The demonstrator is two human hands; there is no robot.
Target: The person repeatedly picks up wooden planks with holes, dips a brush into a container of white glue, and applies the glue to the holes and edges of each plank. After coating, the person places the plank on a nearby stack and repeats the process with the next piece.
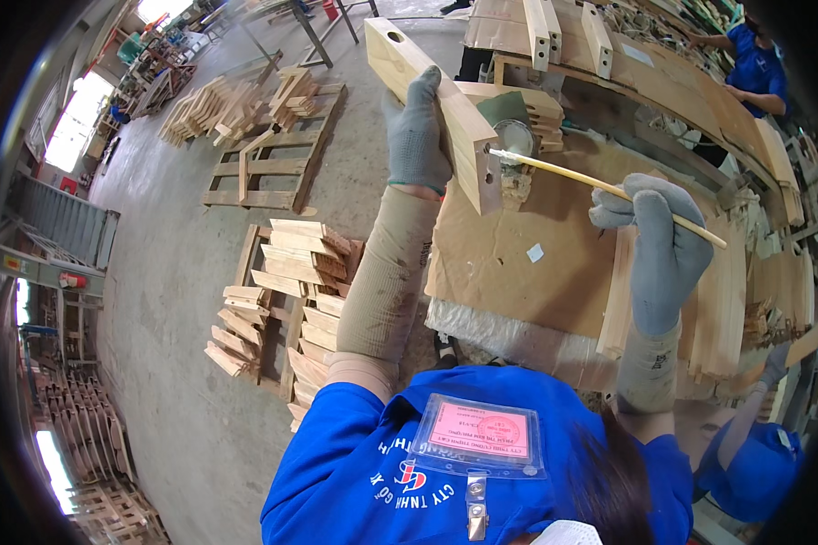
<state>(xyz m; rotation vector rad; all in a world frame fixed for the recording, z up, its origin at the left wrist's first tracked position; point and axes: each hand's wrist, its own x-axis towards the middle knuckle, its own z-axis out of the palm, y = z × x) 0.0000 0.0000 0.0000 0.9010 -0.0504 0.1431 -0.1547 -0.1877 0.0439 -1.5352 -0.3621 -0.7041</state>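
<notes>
My left hand (420, 136), in a grey glove, grips a long pale wooden piece (463, 123) and holds it up, tilted, over the near side of the table. Drilled holes show in the end of the piece that faces right, and one larger hole shows near its far end. In my right hand (663, 236), also gloved in grey, is a thin wooden stick (577, 175), pinched like a pen. Its tip, coated in white, meets the wooden piece at an end hole. Behind the piece stands a round container (515, 138) with whitish contents, partly hidden.
Brown cardboard (518, 263) covers the table. Long wooden boards (720, 291) lie at its right, and drilled blocks (598, 41) stand on a far bench. Stacked wooden pieces (291, 259) sit on pallets to the left. Co-workers in blue (756, 68) are at the right.
</notes>
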